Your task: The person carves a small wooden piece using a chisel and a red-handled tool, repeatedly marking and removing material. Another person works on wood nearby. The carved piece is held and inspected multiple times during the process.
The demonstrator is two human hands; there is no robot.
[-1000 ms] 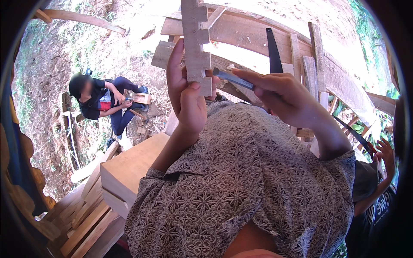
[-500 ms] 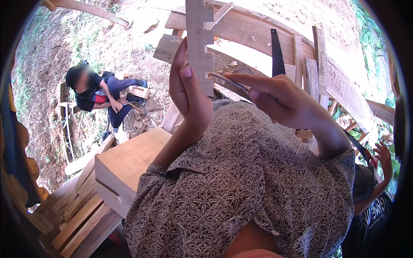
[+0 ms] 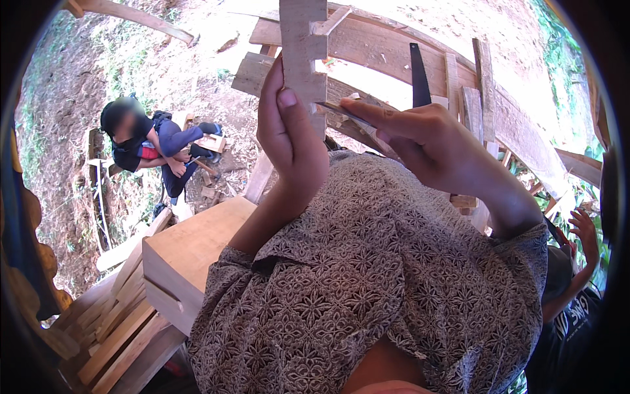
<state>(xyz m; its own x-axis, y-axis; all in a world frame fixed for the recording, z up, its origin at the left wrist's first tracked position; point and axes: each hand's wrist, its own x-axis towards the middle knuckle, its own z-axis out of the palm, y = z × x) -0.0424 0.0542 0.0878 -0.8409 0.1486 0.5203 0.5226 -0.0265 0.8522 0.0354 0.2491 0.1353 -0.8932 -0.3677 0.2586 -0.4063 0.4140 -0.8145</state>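
Upright at the top centre stands a pale wooden board [image 3: 298, 49] with square notches cut along its right edge. My left hand [image 3: 289, 134] is closed on its lower part, the thumb lying against the near face. In my right hand [image 3: 426, 141] is a thin, flat, narrow tool [image 3: 352, 117]; I cannot make out whether it is a file or a chisel. Its tip meets the board's notched edge at a low notch. The right index finger stretches along the tool, and its handle end is hidden by the hand.
Behind my hands, a hand saw [image 3: 420, 79] stands among long planks [image 3: 384, 56]. At lower left, a wooden box [image 3: 197, 240] sits by stacked timber [image 3: 121, 341]. A person [image 3: 154, 144] sits on the ground at left; another person's raised hand [image 3: 583, 236] shows at right.
The board has shifted slightly upward in the view. My right hand and the tool have risen a little with it, the tip still at the notched edge. The seated person's arms have moved.
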